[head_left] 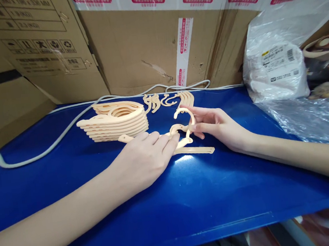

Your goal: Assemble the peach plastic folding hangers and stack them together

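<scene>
A peach plastic hanger body (198, 150) lies flat on the blue table (190, 198) in the middle. My left hand (144, 158) rests on its left part, fingers pressed together on it. My right hand (213, 125) pinches a peach hook piece (185, 115) that stands at the hanger's centre. A stack of finished peach hangers (114, 122) sits just behind my left hand. Several loose hooks (169, 99) lie at the back of the table.
Cardboard boxes (144, 43) wall off the back and left. A grey cable (51, 140) runs along the table's back and left side. A clear plastic bag (276, 64) with white goods sits at the right, its film spreading onto the table.
</scene>
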Tool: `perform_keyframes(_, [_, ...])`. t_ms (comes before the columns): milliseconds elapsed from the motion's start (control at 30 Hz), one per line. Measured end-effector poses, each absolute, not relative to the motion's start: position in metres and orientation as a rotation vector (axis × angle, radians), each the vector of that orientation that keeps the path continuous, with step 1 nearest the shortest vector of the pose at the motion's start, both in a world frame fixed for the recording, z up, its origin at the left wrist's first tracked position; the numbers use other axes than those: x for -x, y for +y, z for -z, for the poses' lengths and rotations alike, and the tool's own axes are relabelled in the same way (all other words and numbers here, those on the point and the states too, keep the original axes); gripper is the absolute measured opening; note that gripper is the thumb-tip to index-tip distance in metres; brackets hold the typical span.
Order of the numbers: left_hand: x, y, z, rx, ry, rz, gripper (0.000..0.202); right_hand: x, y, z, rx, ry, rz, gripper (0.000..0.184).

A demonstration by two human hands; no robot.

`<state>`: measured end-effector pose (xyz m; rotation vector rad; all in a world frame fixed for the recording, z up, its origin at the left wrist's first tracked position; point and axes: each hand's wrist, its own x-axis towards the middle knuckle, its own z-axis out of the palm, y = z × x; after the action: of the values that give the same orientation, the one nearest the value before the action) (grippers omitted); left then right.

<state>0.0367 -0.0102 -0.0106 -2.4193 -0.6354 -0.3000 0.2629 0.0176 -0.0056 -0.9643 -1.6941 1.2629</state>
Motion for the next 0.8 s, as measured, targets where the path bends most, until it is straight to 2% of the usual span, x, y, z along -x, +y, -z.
perform_keyframes(167, [-0.036,-0.008,0.009,2.428,-0.672,0.292,0.039,-0.265,0.015,0.003,0.909,-1.735,-1.256,0.052])
perform_keyframes(367, [-0.037,-0.012,0.005,2.462,-0.659,0.371,0.04,-0.265,0.011,0.002,0.819,-1.756,-1.233,0.019])
perform_keyframes(433, [-0.037,-0.015,0.003,2.534,-0.73,0.41,0.039,-0.264,0.011,0.003,0.818,-1.753,-1.252,0.014])
perform_keyframes(567, [-0.033,-0.018,-0.004,2.793,-0.991,0.462,0.032,-0.264,0.011,0.005,0.851,-1.881,-1.176,0.018])
perform_keyframes(667, [-0.029,-0.018,-0.011,2.901,-1.146,0.501,0.026,-0.264,0.009,0.005,0.92,-2.085,-0.96,0.023])
perform_keyframes(800, [-0.027,-0.018,-0.016,2.869,-1.297,0.587,0.031,-0.265,0.004,0.006,0.923,-2.403,-0.59,0.029])
